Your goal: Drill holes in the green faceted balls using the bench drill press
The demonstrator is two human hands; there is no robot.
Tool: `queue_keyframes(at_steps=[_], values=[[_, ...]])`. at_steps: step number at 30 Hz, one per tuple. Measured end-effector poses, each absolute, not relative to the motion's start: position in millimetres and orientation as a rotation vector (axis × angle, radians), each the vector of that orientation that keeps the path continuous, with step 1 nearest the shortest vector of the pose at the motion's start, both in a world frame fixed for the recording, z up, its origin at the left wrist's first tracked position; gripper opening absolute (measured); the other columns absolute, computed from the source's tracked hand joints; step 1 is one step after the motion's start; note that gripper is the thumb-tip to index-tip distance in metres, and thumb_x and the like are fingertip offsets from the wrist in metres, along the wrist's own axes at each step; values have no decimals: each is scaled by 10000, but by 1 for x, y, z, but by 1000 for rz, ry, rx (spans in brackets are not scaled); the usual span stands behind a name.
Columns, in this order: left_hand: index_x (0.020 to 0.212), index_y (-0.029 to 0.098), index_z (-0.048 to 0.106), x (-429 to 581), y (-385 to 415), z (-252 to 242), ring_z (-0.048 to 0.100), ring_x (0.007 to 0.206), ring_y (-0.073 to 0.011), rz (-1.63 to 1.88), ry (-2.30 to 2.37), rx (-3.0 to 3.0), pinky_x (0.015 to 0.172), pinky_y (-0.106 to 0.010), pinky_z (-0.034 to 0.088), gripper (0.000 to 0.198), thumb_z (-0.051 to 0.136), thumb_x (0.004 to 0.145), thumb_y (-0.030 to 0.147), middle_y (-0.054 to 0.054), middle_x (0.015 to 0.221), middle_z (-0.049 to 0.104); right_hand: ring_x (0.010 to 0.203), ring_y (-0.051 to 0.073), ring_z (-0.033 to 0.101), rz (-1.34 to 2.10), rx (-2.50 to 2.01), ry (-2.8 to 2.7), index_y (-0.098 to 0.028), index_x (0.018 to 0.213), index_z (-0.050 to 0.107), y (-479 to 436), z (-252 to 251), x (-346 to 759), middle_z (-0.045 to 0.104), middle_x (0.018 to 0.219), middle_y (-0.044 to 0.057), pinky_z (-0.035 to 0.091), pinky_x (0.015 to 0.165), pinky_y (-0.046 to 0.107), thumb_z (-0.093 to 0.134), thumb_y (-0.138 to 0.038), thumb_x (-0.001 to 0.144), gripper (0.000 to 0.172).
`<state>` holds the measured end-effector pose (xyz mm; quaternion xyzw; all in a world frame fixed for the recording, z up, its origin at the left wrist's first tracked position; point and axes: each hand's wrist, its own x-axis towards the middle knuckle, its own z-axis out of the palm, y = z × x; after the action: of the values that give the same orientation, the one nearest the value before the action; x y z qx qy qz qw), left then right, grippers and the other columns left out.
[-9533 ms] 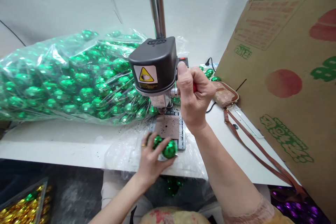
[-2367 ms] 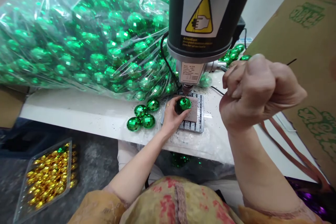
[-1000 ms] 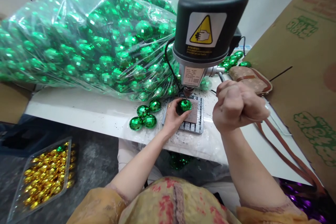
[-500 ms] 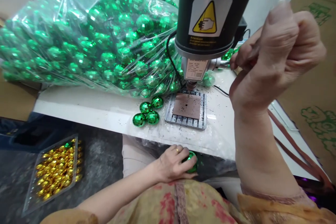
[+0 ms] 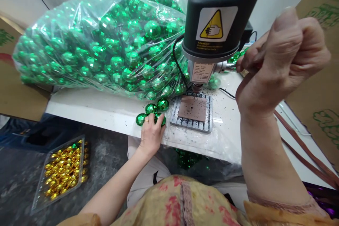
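Observation:
My left hand [image 5: 151, 132] reaches to the table edge, fingers curled over a shiny green faceted ball [image 5: 161, 118]. Against it sit several more green balls [image 5: 151, 108]. Higher up on the right, my right hand [image 5: 280, 53] is closed round the feed handle of the bench drill press [image 5: 212, 24]; the fist hides most of the handle. Under the drill chuck [image 5: 197, 87], a brown square pad [image 5: 192, 108] with a small dark hole lies on the slotted metal base plate [image 5: 190, 126]. No ball is on the pad.
A big clear plastic bag [image 5: 106, 49] full of green balls fills the back left. More green balls [image 5: 186, 158] lie in a bag below the table edge. A clear tray [image 5: 39, 197] of gold balls is at lower left. Cardboard boxes [image 5: 317, 88] flank the table.
My left hand has left a green ball below the table edge and moved up and left onto a ball in the small group. My right hand keeps its grip on the handle.

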<state>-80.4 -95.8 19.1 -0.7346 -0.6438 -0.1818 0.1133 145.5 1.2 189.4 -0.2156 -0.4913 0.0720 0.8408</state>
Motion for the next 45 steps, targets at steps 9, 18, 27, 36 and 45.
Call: queue_keyframes(at_steps=[9,18,27,36,45], values=[[1234,257,580,-40,-75,39,677,966,-193,-2239,-2075,-2471,818,-316,583,374,646,878,348,-77,1140,651,429,30,372,134,-436,-1064,-187,567,385,3,186,147,362,475,-81,269,507,266,618,-445,841,442],[1263,215,594,-16,-22,35,587,645,-79,-2820,-2443,-2277,571,-196,468,597,812,719,328,-9,957,683,481,-2,422,141,-470,-1127,-180,592,338,-3,187,149,305,526,-80,293,525,219,542,-303,919,405],[1209,179,608,-15,-13,18,604,790,-126,-2172,-2184,-2582,651,-222,486,511,797,756,322,-46,1010,671,481,6,438,116,-502,-1129,-176,593,309,-5,190,146,308,547,-71,286,504,224,536,-257,917,404],[1280,183,635,-9,-6,15,577,784,-148,-1695,-1993,-2671,693,-270,486,520,767,803,342,-52,998,657,470,15,410,109,-481,-1128,-194,608,288,-3,190,146,270,551,-73,277,508,232,540,-241,916,401],[1273,230,627,9,-8,10,587,1132,-246,-1594,-1948,-2530,992,-389,493,510,806,799,289,-78,1209,675,441,34,344,209,-518,-1118,-222,594,327,2,204,146,307,513,-71,249,496,264,599,-405,877,433]])
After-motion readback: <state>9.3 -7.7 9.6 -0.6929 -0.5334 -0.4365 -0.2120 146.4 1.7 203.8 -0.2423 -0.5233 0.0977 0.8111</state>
